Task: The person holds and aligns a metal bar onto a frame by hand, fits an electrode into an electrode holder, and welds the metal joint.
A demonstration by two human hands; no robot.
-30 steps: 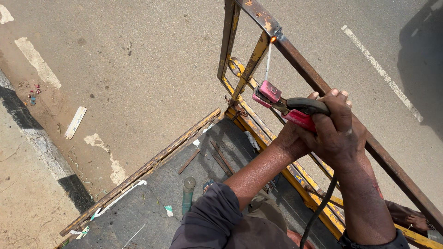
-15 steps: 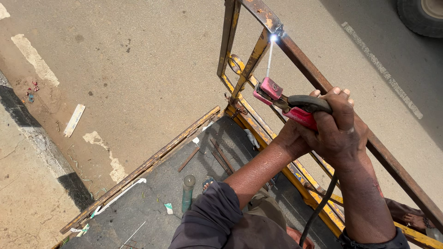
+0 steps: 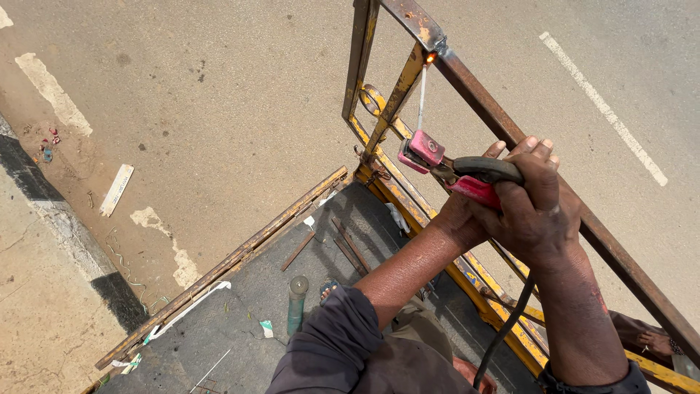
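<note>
- The grey flat bed of the cart [image 3: 240, 306] carries loose things: a green plastic bottle [image 3: 296, 303] lies near the middle of the bed, and thin rusty metal rods [image 3: 343, 244] lie nearer its far edge, below the frame.
- The person's left hand [image 3: 456, 219] sits under the right one, supporting the wrist; its fingers are mostly hidden, so I cannot tell whether they are open or closed.
- The red welding electrode holder with black handle [image 3: 452, 166] is above the bed's far right corner, and its thin grey welding rod [image 3: 421, 98] points up to the joint of the rusty yellow-painted metal frame [image 3: 481, 91].
- Half a second ago a bright white-blue arc burned at that joint; now only a small orange glow [image 3: 430, 57] shows at the rod tip. The arc looks broken or just dying, and the spot is still hot.
- The right hand [image 3: 536, 208] has its fingers closed tightly around the holder's handle.
- The black cable [image 3: 507, 335] drops from the holder and is cut off at the bottom edge.
- The weld bead itself is too small to make out.
- At the lower right, beyond the frame, another person's hand [image 3: 642, 337] is partly cut off.
</note>
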